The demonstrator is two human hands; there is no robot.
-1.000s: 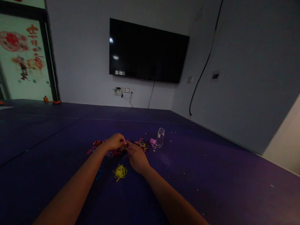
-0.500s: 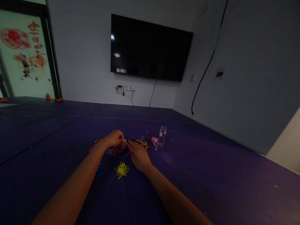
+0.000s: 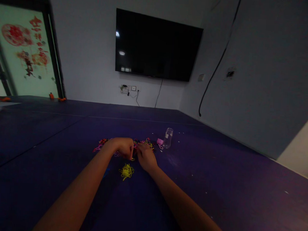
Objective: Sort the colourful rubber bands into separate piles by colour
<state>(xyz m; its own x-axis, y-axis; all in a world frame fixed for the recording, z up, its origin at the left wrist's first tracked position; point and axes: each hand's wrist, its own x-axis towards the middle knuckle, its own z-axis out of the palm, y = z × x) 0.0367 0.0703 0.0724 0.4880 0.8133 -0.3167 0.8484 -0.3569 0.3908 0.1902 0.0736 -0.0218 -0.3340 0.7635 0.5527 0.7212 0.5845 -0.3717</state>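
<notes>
My left hand (image 3: 125, 147) is closed in a pinch, with a small yellow rubber band (image 3: 133, 159) at its fingertips. Beside it, my right hand (image 3: 147, 158) lies with fingers stretched out over a mixed pile of coloured rubber bands (image 3: 148, 142), touching it. Part of that pile is hidden beneath both hands; pink and red bands (image 3: 99, 146) stick out to the left. Nearer to me is a separate heap of yellow rubber bands (image 3: 126, 172). Something blue (image 3: 106, 172) lies by my left forearm, mostly hidden.
A clear plastic bottle (image 3: 168, 138) stands right of the pile, with a pink cap-like piece (image 3: 160, 141) beside it. White specks dot the purple surface (image 3: 217, 187). Orange objects (image 3: 62, 99) lie at the far left. A television (image 3: 157, 45) hangs on the wall.
My left hand has come right and nearer to me, toward the yellow heap, with a yellow band at its fingertips. The right hand stays on the pile. The view has shifted slightly.
</notes>
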